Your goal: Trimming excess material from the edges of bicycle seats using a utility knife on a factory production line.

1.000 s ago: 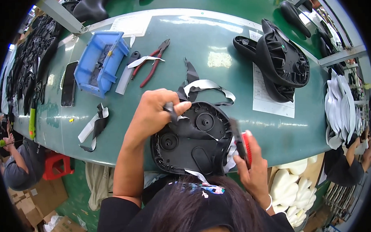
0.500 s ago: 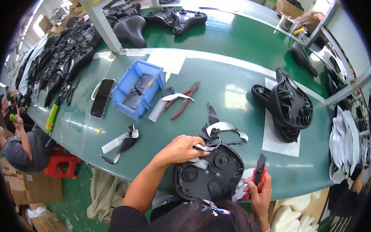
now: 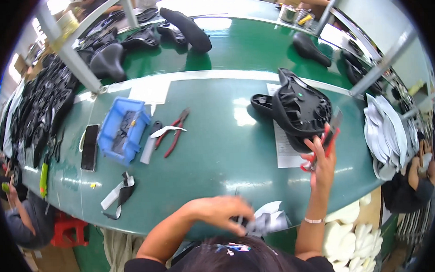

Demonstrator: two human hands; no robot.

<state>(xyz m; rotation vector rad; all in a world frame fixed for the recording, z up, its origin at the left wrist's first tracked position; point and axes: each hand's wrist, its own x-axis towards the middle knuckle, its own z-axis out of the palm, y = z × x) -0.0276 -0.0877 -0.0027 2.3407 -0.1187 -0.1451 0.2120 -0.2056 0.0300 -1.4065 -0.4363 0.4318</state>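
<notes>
My right hand (image 3: 320,156) is raised beside the stacked bicycle saddles and closed on red-handled scissors (image 3: 328,138), blades pointing up. The upper saddle (image 3: 302,106) lies with its black underside showing, on a white sheet of paper (image 3: 287,152). My left hand (image 3: 225,213) is low over the table's near edge, its fingers smeared by motion. Grey and white fabric scraps (image 3: 268,218) lie beside it, with something dark under its fingers that I cannot make out. My head hides what is below.
To the left are a blue bin (image 3: 124,129) of small dark pieces, red-handled pliers (image 3: 174,132), a phone (image 3: 90,147) and a black-and-white strip (image 3: 119,194). More saddles (image 3: 107,62) sit on the far green bench. White covers (image 3: 385,135) hang at right; co-workers sit around.
My right hand has risen with the scissors toward the stacked saddles. My left hand has left the saddle underside and dark strips, now out of sight. The view has shifted; a far-bench saddle now stands tilted.
</notes>
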